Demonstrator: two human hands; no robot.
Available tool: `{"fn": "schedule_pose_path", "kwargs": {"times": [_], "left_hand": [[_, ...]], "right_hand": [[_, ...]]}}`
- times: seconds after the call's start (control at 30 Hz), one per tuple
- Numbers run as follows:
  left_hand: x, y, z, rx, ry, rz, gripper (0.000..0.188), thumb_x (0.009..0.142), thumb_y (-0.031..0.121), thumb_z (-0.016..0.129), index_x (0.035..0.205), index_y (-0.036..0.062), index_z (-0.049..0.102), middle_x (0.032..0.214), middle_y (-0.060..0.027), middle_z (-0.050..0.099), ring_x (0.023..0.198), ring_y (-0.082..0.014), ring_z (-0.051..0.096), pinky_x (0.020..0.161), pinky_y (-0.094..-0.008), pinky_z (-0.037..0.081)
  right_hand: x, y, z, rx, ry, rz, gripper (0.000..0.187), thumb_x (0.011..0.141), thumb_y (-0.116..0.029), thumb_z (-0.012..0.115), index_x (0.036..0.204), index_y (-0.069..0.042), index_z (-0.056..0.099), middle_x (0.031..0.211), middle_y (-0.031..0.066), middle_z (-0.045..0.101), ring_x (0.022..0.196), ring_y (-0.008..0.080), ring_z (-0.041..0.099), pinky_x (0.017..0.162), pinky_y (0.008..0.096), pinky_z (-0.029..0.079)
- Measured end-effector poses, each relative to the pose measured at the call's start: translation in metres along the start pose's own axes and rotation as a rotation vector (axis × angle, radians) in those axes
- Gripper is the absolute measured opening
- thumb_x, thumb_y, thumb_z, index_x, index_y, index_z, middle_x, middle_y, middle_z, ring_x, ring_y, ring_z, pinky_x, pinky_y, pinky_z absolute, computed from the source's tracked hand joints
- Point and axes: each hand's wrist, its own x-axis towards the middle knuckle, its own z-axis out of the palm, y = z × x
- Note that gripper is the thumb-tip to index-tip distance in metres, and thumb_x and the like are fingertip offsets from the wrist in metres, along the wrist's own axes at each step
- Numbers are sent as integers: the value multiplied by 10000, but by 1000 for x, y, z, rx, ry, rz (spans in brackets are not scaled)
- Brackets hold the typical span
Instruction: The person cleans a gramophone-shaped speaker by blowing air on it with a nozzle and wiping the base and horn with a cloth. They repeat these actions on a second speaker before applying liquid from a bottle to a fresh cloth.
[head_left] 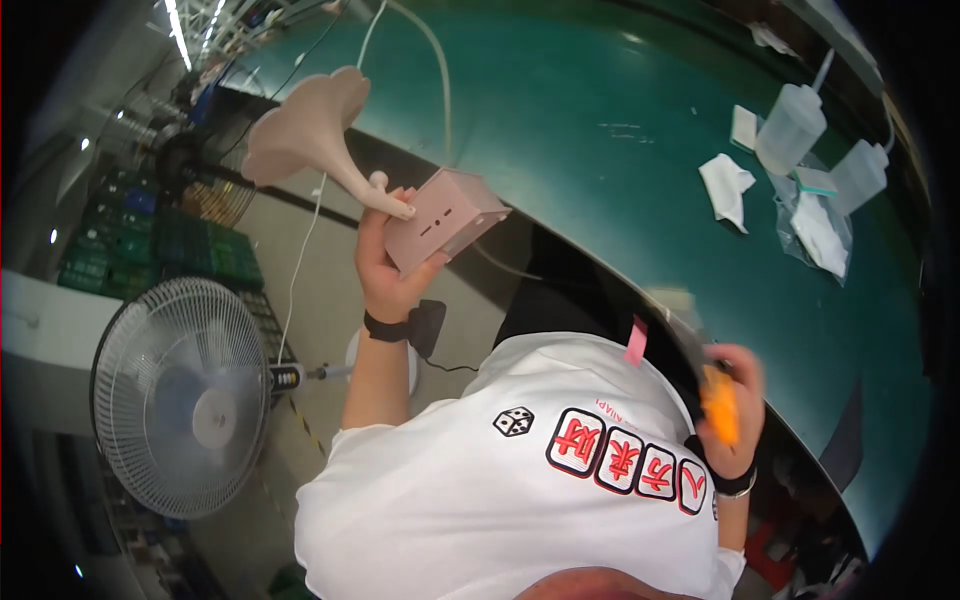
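My left hand is raised and grips a small pink box from below. A pale pink horn sticks out of the box and flares up to the left, like a toy gramophone. My right hand is lower, at the green table's edge, closed around an orange tool that is blurred. Both wrists wear a black band. My white printed shirt fills the lower middle.
The green table curves across the top right. On it stand two translucent squeeze bottles, white cloths and clear plastic bags. A white floor fan stands at the left, green crates behind it. A white cable hangs down.
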Motion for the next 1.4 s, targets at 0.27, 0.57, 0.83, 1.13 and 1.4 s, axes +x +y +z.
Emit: {"fn": "schedule_pose_path", "kwargs": {"times": [0.27, 0.57, 0.83, 1.13, 1.4], "left_hand": [[-65, 24, -47, 664, -157, -78, 644, 678, 78, 810, 1270, -8, 570, 1222, -156, 605, 1135, -286, 605, 933, -381, 506], [-100, -10, -116, 483, -527, -334, 583, 663, 66, 797, 1214, -1, 621, 1161, -132, 630, 1063, -285, 631, 888, -368, 512], [-183, -29, -134, -838, -212, -935, 740, 705, 189, 800, 1382, 72, 525, 1219, -103, 641, 1138, -274, 629, 977, -419, 502], [-164, 4, -78, -1959, 1124, -774, 502, 906, 269, 649, 1341, 51, 521, 1229, -103, 634, 1068, -297, 628, 952, -497, 496], [-163, -48, -87, -851, 787, -924, 451, 951, 289, 609, 1307, 25, 524, 1221, -130, 636, 971, -269, 615, 897, -392, 526]], "right_hand": [[43, 19, 50, -33, -448, 249, 328, 876, -263, 710, 986, 19, 585, 990, 194, 641, 812, 384, 615, 737, 377, 495], [70, 33, 58, 63, -645, 260, 326, 892, -283, 699, 904, 19, 577, 820, 158, 592, 709, 348, 570, 657, 388, 447], [80, 40, 70, 227, -620, 457, 318, 940, -280, 659, 858, 12, 565, 712, 112, 551, 680, 258, 574, 640, 358, 434], [90, 35, 88, 136, -737, 520, 333, 957, -282, 644, 843, 18, 555, 693, 117, 544, 677, 224, 563, 635, 352, 429], [78, 25, 74, 100, -653, 168, 396, 905, -376, 685, 869, 6, 586, 774, 174, 573, 707, 340, 577, 645, 401, 451]]}}
